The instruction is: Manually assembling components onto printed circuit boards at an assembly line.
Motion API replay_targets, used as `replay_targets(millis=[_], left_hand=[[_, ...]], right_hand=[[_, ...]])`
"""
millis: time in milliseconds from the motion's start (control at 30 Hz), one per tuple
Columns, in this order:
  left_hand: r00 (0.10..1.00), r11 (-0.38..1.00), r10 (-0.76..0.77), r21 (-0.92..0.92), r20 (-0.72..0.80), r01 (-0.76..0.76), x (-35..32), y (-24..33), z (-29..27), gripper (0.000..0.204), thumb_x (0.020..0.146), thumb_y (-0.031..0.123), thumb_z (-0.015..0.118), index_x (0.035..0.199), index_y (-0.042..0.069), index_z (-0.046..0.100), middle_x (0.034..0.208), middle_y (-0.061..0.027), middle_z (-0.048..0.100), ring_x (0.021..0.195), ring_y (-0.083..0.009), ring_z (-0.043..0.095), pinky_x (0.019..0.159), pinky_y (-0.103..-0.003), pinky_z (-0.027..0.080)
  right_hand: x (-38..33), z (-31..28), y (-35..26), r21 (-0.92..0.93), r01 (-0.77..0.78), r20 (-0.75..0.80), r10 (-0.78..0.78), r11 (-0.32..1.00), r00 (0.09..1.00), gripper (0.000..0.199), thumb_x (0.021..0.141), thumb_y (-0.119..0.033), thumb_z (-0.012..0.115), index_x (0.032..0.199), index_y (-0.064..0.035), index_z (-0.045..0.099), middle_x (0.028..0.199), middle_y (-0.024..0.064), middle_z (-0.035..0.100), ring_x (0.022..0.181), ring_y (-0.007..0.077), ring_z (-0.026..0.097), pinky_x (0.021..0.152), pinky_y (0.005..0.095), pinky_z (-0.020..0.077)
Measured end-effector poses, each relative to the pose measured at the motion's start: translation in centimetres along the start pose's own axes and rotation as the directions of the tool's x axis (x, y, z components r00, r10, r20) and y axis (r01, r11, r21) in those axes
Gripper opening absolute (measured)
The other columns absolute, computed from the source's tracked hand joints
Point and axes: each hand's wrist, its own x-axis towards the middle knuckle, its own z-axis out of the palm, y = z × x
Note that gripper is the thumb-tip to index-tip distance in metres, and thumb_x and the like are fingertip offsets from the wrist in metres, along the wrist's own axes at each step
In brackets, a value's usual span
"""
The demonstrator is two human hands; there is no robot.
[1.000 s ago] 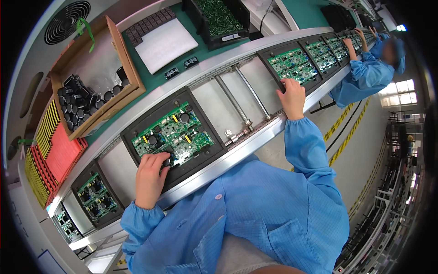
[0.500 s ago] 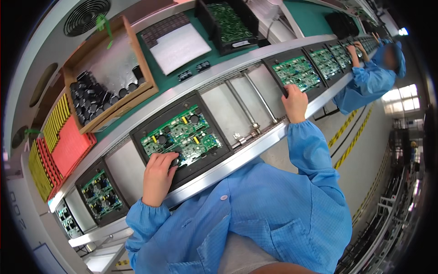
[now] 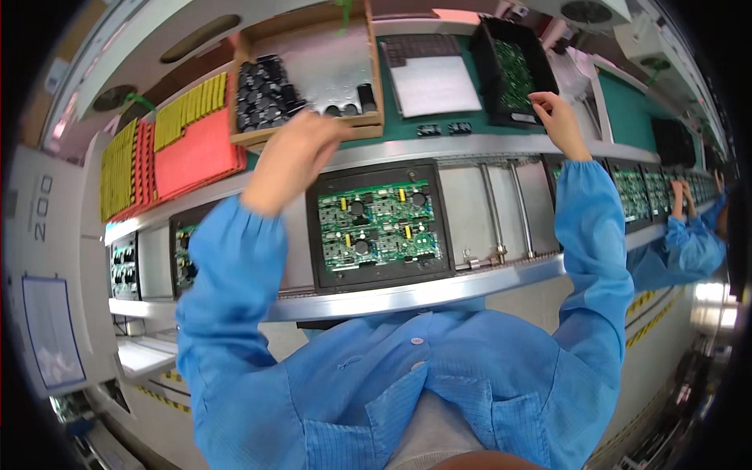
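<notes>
My left hand, a little blurred, is over the front edge of the cardboard box. Its fingers stretch to the right with the thumb apart, and no object shows in them. Black cylindrical capacitors are heaped in the box's left part. Beside the black bin of small green boards, my right hand is raised with thumb and forefinger apart. Between my arms lies a green circuit board in a dark tray; several black capacitors and yellow parts stand on it.
Two black parts lie on the green bench behind the metal rail. A white sheet is behind them. Pink and yellow foam pieces are stacked at left. More trayed boards line the conveyor toward a co-worker.
My left hand has left a capacitor on the middle board and moved up to the box. My right hand has gone from the right-hand tray to the black bin. The view has turned.
</notes>
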Motion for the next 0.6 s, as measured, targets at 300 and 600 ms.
replay_targets(millis=[300,600], left_hand=[[0.920,0.939,0.313,0.070,0.237,-0.337,9.6,-10.1,4.8,0.036,0.081,0.009,0.073,0.116,0.016,0.074,0.115,-0.0012,0.071,0.109,-0.0270,0.060,0.095,-0.042,0.050],[0.980,0.975,0.197,0.110,-0.038,-0.192,9.9,-8.3,4.3,0.034,0.075,0.016,0.079,0.108,0.009,0.074,0.103,-0.0087,0.071,0.099,-0.0307,0.062,0.090,-0.042,0.052]], right_hand=[[6.9,5.5,4.7,-0.364,0.029,0.091,0.005,0.931,0.996,0.020,0.079,-0.004,0.077,0.099,-0.0019,0.072,0.096,0.0180,0.070,0.092,0.0363,0.069,0.081,0.0415,0.0537],[7.5,4.6,9.2,-0.315,0.177,-0.088,-0.214,0.933,0.973,0.012,0.086,-0.010,0.072,0.095,-0.0029,0.072,0.093,0.0179,0.071,0.088,0.0369,0.069,0.078,0.0415,0.0538]])
